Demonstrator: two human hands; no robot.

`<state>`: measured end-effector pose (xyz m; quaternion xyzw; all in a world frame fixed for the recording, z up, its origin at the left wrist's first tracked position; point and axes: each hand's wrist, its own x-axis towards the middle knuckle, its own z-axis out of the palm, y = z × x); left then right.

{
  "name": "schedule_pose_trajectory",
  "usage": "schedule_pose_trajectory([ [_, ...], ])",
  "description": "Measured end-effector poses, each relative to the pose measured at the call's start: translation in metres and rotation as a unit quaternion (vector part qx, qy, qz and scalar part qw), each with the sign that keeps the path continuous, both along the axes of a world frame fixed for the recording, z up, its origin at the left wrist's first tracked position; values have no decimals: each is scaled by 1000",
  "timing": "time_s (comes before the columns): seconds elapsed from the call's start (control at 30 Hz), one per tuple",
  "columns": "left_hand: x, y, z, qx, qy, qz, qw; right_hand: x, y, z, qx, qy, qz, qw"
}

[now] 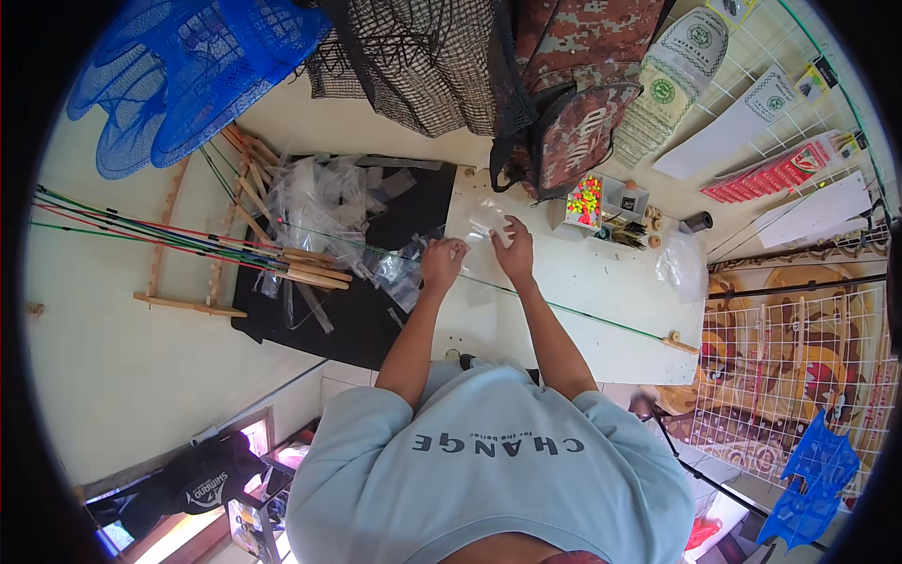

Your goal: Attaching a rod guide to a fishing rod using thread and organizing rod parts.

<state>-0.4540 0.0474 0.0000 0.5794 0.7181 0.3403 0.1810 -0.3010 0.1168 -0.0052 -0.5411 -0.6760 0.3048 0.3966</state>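
Left hand [442,263], right hand [514,252] flank clear plastic [485,222] (shiny).

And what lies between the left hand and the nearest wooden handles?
Head view: clear plastic lies between the left hand and those wooden handles, with a green rod crossing there too.

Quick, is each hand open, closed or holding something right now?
Left hand: looks closed, by the clear plastic; whether it grips any cannot be told.
Right hand: open, by the same plastic.
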Motion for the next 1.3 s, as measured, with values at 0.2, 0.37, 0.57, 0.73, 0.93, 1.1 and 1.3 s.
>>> schedule_pose_trajectory([
  [0.2,-25,41,37,102,93,154,978,6,-20,-11,-24,-87,124,988],
  [0.37,-23,42,42,121,151,179,965,9,-20,-21,-56,-101,105,988],
  [0.57,14,4,8,52,158,-97,981,16,-26,-13,-39,-142,77,986],
  [0.73,32,-19,-10,1,121,-145,982,40,-34,-15,-33,-186,43,981],
  [0.93,45,-29,-19,-32,114,-188,975,71,-52,-14,-22,-182,47,982],
  [1.1,63,-33,-18,-45,106,-200,973,98,-69,-7,-37,-238,78,967],
  [1.3,87,-34,-17,-49,148,-183,971,133,-82,-10,-15,-273,82,958],
])
